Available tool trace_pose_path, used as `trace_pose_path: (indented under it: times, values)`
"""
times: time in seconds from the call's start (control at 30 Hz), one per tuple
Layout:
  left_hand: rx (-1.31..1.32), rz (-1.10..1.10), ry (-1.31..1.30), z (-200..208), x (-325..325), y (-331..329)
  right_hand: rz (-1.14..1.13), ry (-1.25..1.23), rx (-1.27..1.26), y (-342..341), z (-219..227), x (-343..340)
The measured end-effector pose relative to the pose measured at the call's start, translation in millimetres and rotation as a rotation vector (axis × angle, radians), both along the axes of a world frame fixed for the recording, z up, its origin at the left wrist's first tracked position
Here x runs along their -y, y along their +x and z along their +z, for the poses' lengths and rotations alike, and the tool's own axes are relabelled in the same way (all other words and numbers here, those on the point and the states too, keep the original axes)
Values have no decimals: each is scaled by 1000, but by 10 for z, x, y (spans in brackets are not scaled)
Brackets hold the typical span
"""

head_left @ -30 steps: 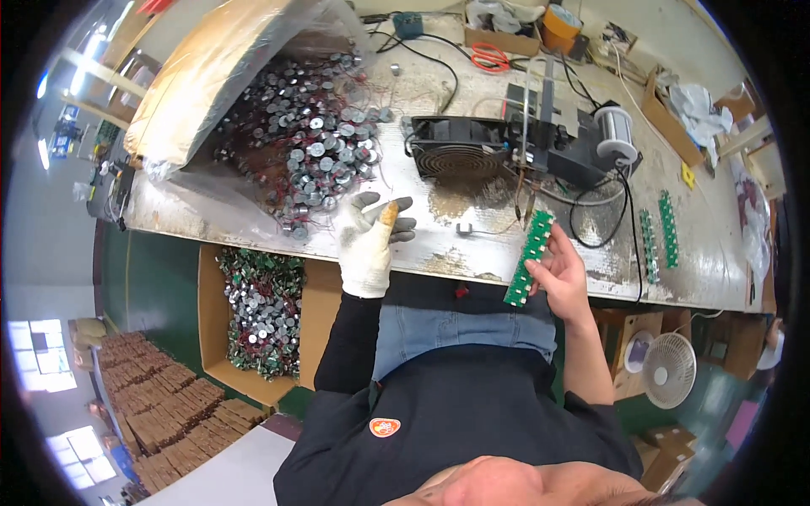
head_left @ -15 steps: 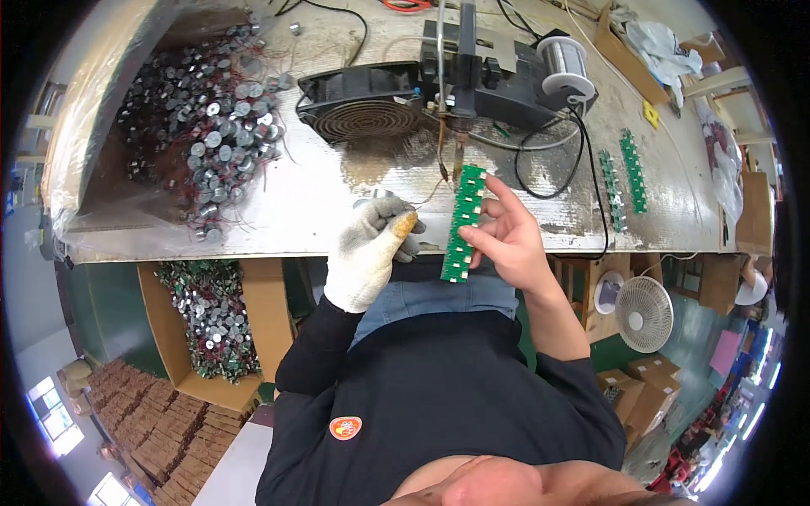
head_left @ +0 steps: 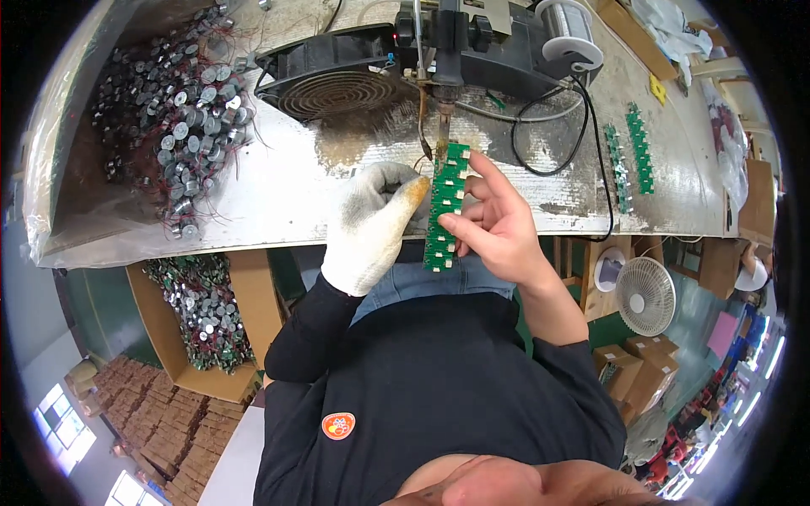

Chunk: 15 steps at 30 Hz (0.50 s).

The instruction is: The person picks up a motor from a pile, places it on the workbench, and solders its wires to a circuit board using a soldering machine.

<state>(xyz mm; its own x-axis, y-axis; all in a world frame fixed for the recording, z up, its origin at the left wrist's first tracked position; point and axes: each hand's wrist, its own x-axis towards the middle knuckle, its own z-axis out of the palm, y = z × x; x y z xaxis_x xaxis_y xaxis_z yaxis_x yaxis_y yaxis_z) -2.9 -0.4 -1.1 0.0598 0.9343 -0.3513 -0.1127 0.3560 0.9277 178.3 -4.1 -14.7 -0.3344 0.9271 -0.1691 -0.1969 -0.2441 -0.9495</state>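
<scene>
Right hand (head_left: 499,234) grips the green board (head_left: 447,196) from the right.

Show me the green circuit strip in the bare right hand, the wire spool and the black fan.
Green circuit strip (head_left: 445,196): head view, middle of its face.
Wire spool (head_left: 566,30): head view, on the wound wire.
Black fan (head_left: 339,94): head view, on its round grille.
</scene>
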Motion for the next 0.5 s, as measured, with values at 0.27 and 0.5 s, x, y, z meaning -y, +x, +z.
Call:
trace_pose_path:
  times: [0.27, 0.5]
  values:
    - [25, 77, -49, 8, -62, 74, 2, 11, -6, 16, -6, 5]
    - [-26, 71, 9, -60, -70, 61, -5, 23, -22, 6, 10, -3]
